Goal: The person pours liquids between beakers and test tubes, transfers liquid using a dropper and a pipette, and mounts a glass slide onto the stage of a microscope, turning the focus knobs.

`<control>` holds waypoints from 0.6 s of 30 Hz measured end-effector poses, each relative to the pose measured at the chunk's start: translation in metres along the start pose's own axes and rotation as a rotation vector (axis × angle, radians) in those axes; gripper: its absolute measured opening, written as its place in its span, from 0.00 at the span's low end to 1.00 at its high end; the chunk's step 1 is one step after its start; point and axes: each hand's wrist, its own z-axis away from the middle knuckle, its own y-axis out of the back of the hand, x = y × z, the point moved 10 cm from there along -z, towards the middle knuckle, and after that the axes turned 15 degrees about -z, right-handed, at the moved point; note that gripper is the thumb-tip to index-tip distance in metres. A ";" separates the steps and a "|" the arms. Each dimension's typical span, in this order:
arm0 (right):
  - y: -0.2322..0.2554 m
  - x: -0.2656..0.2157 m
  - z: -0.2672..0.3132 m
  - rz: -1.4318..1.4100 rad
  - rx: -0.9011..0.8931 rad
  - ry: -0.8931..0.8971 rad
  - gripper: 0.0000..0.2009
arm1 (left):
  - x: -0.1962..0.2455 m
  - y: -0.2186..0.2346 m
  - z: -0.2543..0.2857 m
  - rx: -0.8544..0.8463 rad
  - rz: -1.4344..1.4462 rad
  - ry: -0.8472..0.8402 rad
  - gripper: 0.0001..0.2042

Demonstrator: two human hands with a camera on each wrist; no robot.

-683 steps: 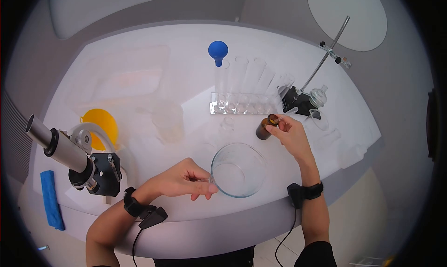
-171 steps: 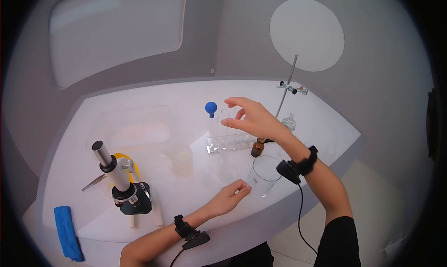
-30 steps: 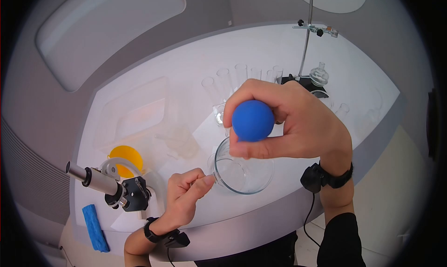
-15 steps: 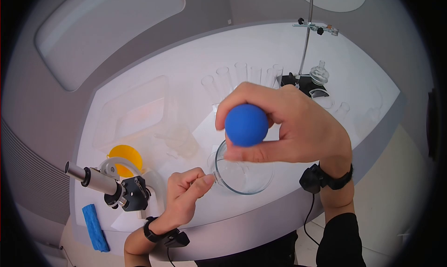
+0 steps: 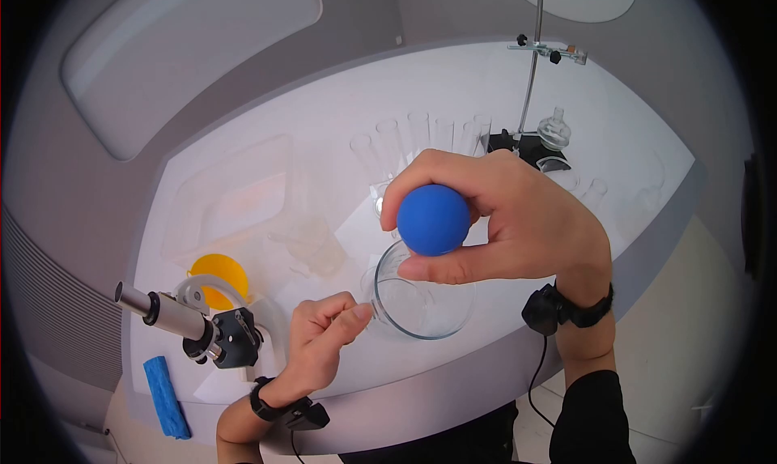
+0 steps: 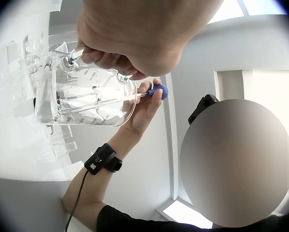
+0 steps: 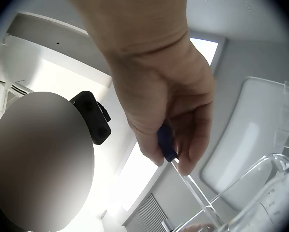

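My right hand grips the blue rubber bulb of a glass pipette above the glass beaker. In the left wrist view the pipette's clear tube slants down into the beaker, which has printed marks on its side. The right wrist view shows the thumb and fingers round the bulb's neck, the tube leaving below. Held by its handle between thumb and curled fingers of my left hand, the beaker is close to the table's front edge. My right hand covers part of its far rim.
Several clear test tubes stand in a rack behind my right hand. A retort stand and a glass burner-like vessel are at the back right. On the left are a microscope, a yellow dish, a clear tub and a blue cloth.
Earlier my right hand held a brown bottle, now out of sight, and later reached toward the blue bulb. It now grips that bulb over the beaker, with only slight shifts in the last second.
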 end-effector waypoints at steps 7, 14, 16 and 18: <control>0.008 0.004 -0.001 0.008 0.069 -0.053 0.15 | -0.002 -0.001 0.000 -0.010 -0.016 0.008 0.18; 0.039 0.005 0.004 -0.173 0.311 -0.114 0.18 | -0.013 -0.009 0.000 -0.072 0.044 0.055 0.19; 0.053 0.002 0.007 -0.160 0.375 -0.099 0.20 | -0.021 -0.023 0.000 -0.167 0.089 0.101 0.20; 0.064 0.003 0.010 -0.138 0.430 -0.087 0.22 | -0.030 -0.031 0.001 -0.195 0.125 0.108 0.20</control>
